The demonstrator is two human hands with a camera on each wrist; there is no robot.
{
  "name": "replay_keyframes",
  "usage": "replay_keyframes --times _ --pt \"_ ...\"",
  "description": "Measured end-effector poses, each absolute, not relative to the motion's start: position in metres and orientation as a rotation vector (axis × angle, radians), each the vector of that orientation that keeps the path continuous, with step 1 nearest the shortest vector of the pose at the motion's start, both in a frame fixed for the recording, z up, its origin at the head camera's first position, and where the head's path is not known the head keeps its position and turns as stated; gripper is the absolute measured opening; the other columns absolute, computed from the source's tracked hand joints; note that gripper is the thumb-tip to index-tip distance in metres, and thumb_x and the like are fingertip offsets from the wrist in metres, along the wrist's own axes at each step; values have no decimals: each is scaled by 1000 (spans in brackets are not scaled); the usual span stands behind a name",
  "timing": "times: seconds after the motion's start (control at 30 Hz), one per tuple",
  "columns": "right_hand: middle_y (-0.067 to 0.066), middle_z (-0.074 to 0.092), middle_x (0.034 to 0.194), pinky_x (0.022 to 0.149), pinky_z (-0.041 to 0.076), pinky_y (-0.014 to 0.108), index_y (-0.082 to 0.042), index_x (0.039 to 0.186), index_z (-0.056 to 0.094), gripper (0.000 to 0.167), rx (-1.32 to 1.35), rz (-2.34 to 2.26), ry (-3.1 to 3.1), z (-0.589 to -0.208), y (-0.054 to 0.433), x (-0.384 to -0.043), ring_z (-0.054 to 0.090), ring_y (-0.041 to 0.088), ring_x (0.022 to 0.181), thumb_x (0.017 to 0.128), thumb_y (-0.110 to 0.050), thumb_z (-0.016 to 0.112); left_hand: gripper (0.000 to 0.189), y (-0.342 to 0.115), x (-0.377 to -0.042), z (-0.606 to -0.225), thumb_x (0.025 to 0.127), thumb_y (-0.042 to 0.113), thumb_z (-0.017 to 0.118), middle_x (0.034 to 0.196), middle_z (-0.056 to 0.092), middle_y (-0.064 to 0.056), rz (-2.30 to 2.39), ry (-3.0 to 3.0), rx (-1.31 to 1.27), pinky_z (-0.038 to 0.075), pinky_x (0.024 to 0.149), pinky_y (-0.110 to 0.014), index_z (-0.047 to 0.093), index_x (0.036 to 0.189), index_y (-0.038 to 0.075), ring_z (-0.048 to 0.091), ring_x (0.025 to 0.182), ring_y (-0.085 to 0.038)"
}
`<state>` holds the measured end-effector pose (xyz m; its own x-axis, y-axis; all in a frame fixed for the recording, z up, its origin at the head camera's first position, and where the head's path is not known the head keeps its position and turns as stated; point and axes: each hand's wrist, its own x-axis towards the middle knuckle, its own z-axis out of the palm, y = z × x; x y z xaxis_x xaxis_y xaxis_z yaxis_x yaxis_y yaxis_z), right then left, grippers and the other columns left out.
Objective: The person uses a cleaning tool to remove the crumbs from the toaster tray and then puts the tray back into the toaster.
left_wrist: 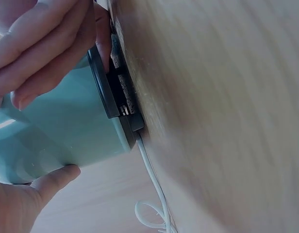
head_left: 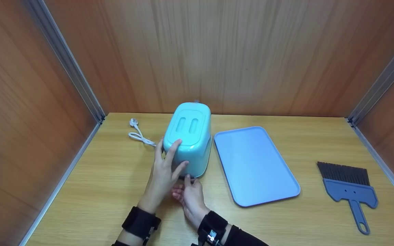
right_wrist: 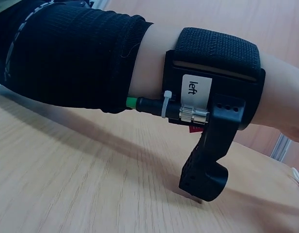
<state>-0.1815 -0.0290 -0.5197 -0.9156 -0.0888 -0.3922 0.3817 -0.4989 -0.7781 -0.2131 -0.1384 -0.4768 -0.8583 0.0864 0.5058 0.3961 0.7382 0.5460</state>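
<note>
Both hands at the near end of the toaster (head_left: 188, 140), the right one low at its base.

The toaster sits on the tabletop (head_left: 91, 194), left of the blue tray (head_left: 257, 167), its long axis running away from the person, so its narrow end lies straight ahead of the fingers. The left hand (head_left: 162, 175) is higher, fingers spread apart against the near left corner, one tip at the top edge. The right hand (head_left: 193, 196) is nearer the black strip (left_wrist: 103, 90) along the base, its fingers partly curled there; whether they pinch it, I cannot tell. The likely key relation is the right fingers below, at the base edge, with the left above.
</note>
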Motion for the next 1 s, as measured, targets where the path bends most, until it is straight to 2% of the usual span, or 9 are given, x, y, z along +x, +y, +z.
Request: replay_keyframes --times 0.33,0.6,0.87,1.0 --pt "6 69 92 73 64 25 -4 145 33 35 410 -2437 1430 -518 -31 -178 69 13 75 119 -27 33 71 -138 -213 -475 101 37 75 169 24 -26 -923 -2494 -370 49 117 -67 38 162 38 39 154 -54" --pt "7 70 92 72 66 27 -3 148 31 35 419 -2424 1454 -518 -31 -177 70 14 74 119 -24 31 71 -139 -212 -476 101 38 74 170 22 -26 -926 -2508 -370 48 117 -66 38 162 38 37 155 -55" --pt "14 72 105 78 68 31 -4 157 21 43 370 -2352 1500 -517 -28 -176 74 18 84 119 -24 29 71 -140 -213 -477 102 36 74 170 22 -26 -928 -2495 -367 47 117 -69 37 162 38 37 155 -55" --pt "14 72 103 75 67 29 -4 157 21 44 337 -2344 1521 -517 -27 -176 74 18 82 119 -24 29 70 -140 -213 -478 101 35 75 169 23 -28 -933 -2478 -382 47 117 -70 39 161 35 38 153 -55"
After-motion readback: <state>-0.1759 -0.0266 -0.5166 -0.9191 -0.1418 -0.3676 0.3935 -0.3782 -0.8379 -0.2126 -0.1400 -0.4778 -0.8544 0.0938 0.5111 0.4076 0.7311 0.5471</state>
